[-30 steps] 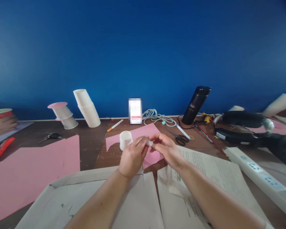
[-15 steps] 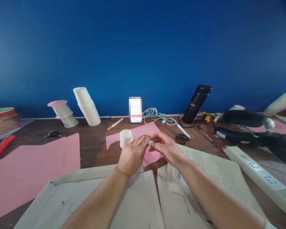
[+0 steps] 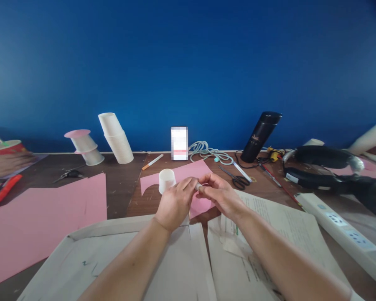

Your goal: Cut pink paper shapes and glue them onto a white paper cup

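Observation:
My left hand (image 3: 176, 201) and my right hand (image 3: 223, 195) meet over the pink paper, fingers bent and pinched together. Between the fingertips shows a small whitish piece (image 3: 198, 186), mostly covered, its kind unclear. A white paper cup (image 3: 166, 181) stands just beyond my left hand. Under and behind my hands lies a cut sheet of pink paper (image 3: 192, 168), with a rounded pink piece (image 3: 202, 204) below my fingers. Dark scissors (image 3: 238, 180) rest to the right of my right hand.
At the back stand stacked paper cups (image 3: 117, 140), cups with pink discs (image 3: 87, 147), a phone (image 3: 179, 143) and a black flask (image 3: 259, 138). A power strip (image 3: 341, 232) and headset-like gear (image 3: 319, 167) lie right. Another person's hand (image 3: 6, 164) is at the far left.
My hands stay pinched at nearly the same spot. The view has shifted slightly. The other person's hand at the far left has shifted beside a red cup.

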The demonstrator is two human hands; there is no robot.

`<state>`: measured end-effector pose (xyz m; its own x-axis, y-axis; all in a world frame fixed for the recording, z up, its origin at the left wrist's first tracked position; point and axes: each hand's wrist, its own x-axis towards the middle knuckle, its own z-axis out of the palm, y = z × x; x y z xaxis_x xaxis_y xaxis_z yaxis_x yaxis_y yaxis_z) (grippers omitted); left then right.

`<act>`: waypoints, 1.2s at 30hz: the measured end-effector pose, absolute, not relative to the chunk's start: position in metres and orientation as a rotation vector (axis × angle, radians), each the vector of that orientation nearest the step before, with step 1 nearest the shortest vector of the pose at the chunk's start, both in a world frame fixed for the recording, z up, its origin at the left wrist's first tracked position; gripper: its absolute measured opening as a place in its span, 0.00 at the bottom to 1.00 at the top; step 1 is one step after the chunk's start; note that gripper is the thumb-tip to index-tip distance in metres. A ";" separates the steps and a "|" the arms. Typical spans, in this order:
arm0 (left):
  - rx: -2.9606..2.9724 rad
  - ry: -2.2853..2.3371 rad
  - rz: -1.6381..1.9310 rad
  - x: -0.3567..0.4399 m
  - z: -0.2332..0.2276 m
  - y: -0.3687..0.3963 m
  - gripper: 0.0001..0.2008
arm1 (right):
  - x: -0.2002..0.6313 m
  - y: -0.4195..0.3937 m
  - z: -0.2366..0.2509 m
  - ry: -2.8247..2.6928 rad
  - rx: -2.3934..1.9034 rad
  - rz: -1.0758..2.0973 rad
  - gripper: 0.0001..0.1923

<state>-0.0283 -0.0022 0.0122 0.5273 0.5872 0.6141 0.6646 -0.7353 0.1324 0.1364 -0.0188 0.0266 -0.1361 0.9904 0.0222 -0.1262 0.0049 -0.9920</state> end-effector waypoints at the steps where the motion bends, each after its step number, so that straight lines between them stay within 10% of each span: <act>1: -2.641 -1.086 -0.995 -0.028 0.012 -0.002 0.13 | 0.137 -0.019 0.027 -1.222 -1.035 1.361 0.11; 36: -2.682 -1.083 -0.955 -0.030 0.017 -0.003 0.15 | 0.133 -0.018 0.028 -1.040 -0.910 1.508 0.12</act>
<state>-0.0302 -0.0028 0.0174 0.5517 0.5946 0.5848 0.6546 -0.7433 0.1382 0.1332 -0.0177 0.0285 -0.1683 0.9854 -0.0259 -0.3260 -0.0804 -0.9419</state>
